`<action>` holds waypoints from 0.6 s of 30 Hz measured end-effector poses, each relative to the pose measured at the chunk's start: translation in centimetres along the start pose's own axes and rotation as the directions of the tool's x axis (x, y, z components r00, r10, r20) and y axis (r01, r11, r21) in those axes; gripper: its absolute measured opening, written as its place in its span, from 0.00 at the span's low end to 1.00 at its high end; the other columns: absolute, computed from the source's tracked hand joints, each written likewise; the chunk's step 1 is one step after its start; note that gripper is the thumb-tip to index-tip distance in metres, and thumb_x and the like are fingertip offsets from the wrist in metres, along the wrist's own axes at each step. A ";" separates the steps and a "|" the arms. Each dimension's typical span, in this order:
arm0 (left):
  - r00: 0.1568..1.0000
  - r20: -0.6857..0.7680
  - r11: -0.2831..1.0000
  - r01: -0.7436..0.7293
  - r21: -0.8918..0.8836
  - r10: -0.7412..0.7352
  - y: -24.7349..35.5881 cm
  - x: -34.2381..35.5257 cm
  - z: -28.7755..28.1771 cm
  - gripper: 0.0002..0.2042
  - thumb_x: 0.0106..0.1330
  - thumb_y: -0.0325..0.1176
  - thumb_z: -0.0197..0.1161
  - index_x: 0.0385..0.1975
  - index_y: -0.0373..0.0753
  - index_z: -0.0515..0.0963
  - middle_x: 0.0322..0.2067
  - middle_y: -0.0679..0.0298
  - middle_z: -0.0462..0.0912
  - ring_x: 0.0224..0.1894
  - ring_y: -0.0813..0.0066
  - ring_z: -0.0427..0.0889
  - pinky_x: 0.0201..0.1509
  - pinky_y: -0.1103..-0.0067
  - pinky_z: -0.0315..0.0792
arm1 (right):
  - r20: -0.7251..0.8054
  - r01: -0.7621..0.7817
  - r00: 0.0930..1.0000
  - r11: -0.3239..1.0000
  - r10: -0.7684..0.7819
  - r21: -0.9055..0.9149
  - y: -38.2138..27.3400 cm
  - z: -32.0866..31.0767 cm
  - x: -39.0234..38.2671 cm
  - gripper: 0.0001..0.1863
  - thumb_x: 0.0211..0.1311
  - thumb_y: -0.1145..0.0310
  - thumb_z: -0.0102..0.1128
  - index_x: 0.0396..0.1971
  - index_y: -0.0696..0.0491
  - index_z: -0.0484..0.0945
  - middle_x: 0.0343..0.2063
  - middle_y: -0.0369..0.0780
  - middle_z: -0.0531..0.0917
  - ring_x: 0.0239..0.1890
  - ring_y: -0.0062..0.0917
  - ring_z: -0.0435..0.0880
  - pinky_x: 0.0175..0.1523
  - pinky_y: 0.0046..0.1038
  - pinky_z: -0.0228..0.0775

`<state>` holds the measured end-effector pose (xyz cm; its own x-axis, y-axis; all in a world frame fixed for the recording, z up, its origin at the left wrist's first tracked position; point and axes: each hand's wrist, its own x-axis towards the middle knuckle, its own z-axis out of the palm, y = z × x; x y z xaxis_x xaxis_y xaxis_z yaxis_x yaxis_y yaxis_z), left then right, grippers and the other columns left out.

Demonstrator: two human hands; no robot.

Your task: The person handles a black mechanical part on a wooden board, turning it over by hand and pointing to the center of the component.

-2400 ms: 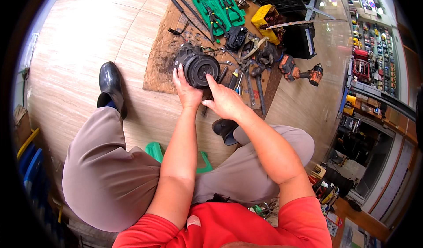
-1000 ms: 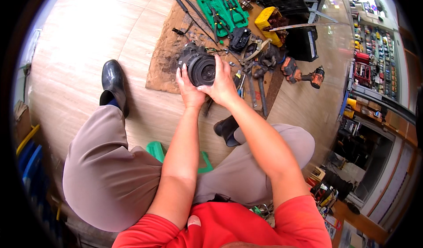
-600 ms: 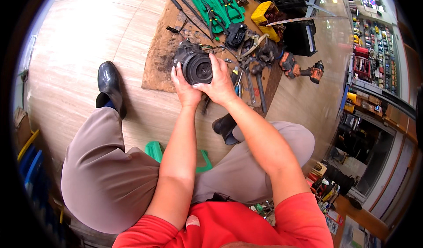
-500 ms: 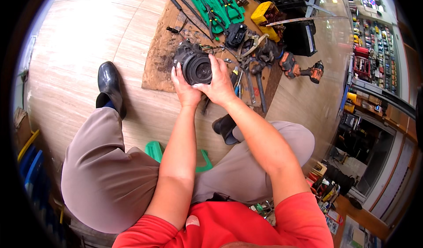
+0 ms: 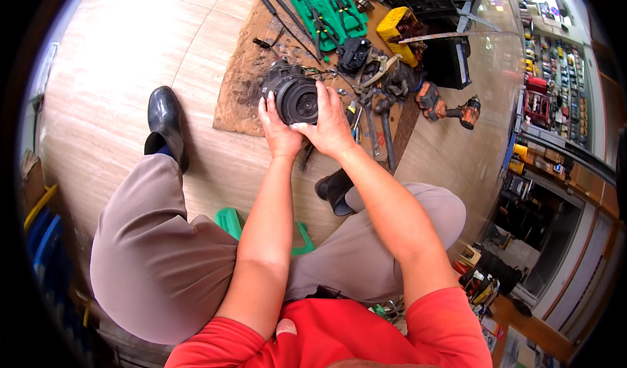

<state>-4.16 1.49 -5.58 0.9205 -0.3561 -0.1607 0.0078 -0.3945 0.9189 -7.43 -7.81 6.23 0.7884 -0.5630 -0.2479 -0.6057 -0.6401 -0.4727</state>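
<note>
Both my hands grip a dark, round-faced machine part that looks like a car air-conditioning compressor (image 5: 297, 100), its grooved pulley turned up toward me. My left hand (image 5: 279, 131) is wrapped around the near left side of the pulley. On the right side, my right hand (image 5: 328, 121) holds the rim, its thumb at the near edge beside the left hand. The far end of the compressor is over a stained cardboard sheet (image 5: 234, 103); whether it rests on it cannot be seen. Thin wires show beyond it.
On the cardboard lie a green tool case (image 5: 313, 5) with pliers, a hammer (image 5: 385, 116) and other hand tools. A yellow container (image 5: 398, 31) stands behind. To the right lies an orange-black cordless driver (image 5: 450, 106). A green stool (image 5: 228, 223) shows between my legs.
The whole view has shifted slightly, so the floor things appear a little lower and to the right. Both hands keep their hold on the compressor.
</note>
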 end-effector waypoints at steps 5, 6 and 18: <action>0.998 -0.044 0.998 -0.045 -0.033 0.044 -0.4 0.0 0.1 0.50 0.50 0.27 0.74 0.75 0.52 0.55 0.73 0.44 0.55 0.72 0.42 0.62 0.75 0.60 0.61 | 0.000 -0.053 0.999 0.996 0.053 -0.068 -0.7 -0.1 -0.2 0.60 0.44 0.59 0.84 0.74 0.56 0.52 0.64 0.56 0.64 0.66 0.54 0.68 0.69 0.47 0.66; 0.999 -0.040 0.999 -0.037 -0.027 0.035 -0.6 0.0 0.1 0.50 0.50 0.27 0.75 0.75 0.52 0.55 0.73 0.44 0.55 0.72 0.42 0.62 0.75 0.60 0.62 | -0.001 -0.046 0.999 0.997 0.046 -0.065 -0.8 -0.1 -0.2 0.60 0.44 0.59 0.84 0.74 0.56 0.52 0.64 0.56 0.64 0.66 0.54 0.68 0.69 0.47 0.66; 0.999 -0.036 0.999 -0.017 -0.048 0.015 -0.3 0.0 -0.1 0.50 0.49 0.31 0.77 0.74 0.53 0.56 0.73 0.44 0.55 0.72 0.41 0.62 0.74 0.59 0.62 | 0.012 -0.007 1.000 0.997 0.008 -0.071 -0.7 0.0 -0.3 0.60 0.45 0.60 0.84 0.73 0.57 0.51 0.65 0.57 0.62 0.67 0.55 0.66 0.71 0.47 0.63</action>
<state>-4.13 1.67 -5.80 0.9338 -0.3317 -0.1340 0.0111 -0.3475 0.9376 -7.20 -7.20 6.69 0.7848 -0.5618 -0.2618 -0.6174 -0.6714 -0.4100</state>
